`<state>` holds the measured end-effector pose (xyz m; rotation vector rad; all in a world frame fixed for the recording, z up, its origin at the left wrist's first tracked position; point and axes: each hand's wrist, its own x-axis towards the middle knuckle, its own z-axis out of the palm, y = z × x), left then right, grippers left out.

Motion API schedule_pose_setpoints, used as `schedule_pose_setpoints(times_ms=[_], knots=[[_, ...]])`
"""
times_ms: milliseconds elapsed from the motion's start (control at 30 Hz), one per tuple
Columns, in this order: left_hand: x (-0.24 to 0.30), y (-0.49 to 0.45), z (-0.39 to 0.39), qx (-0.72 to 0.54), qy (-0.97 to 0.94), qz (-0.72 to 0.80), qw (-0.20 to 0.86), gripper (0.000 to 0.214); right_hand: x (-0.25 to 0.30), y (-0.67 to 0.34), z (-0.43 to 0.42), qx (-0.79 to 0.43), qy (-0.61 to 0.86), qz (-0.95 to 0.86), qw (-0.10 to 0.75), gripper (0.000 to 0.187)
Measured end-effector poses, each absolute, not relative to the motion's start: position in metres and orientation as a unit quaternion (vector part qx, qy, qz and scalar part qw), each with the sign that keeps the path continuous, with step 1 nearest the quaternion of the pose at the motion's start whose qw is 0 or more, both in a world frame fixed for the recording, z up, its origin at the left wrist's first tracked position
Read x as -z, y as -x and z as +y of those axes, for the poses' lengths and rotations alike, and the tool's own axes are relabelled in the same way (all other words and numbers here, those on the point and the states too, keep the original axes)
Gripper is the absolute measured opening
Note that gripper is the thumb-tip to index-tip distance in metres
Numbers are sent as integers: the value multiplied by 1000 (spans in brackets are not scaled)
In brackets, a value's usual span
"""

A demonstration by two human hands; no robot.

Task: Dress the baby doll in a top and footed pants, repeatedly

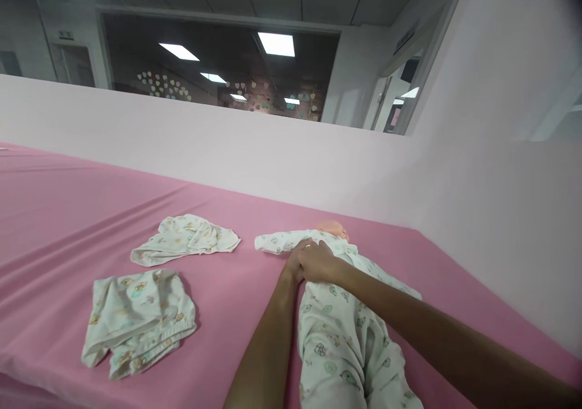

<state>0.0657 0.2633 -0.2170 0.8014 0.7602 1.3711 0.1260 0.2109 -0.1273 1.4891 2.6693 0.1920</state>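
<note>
A baby doll lies on its back, its pinkish head point(334, 228) at the far end. It wears a white printed long-sleeved shirt point(284, 240) and matching trousers point(331, 336). Both sleeves are spread outward. My left hand point(296, 260) is at the left side of the doll's chest, fingers bent against the shirt. Crossing over the doll's body, my right hand point(318, 262) meets the left one there, its fingers curled down onto the same spot. The two hands touch, and the fabric pinched between the fingertips is mostly hidden.
A pink sheet point(236, 330) covers the bed surface. To the left lie a crumpled white printed garment point(186, 239) and, nearer, folded printed shorts point(140, 318). A white wall point(204, 136) with a window above closes off the back, and another wall point(491, 203) stands at the right.
</note>
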Motion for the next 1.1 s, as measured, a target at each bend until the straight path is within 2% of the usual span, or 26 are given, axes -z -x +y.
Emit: schedule_pose_setpoints(times_ms=[200, 400, 600, 800, 1033, 1100], knots=[[216, -67, 262, -600, -327, 196, 703, 25, 104, -140, 227, -76, -570, 818, -1, 22], [219, -69, 265, -600, -299, 149, 727, 23, 111, -152, 249, -73, -618, 781, -58, 30], [221, -68, 267, -577, -284, 156, 749, 28, 126, -159, 231, -90, -563, 817, -85, 24], [218, -69, 264, -567, -289, 159, 755, 29, 135, -186, 216, -84, -541, 828, -127, 34], [215, -69, 260, -528, -315, 172, 770, 42, 143, -209, 201, -32, -490, 859, -144, 41], [214, -69, 258, -505, -325, 172, 781, 45, 147, -217, 192, -29, -489, 852, -186, 42]])
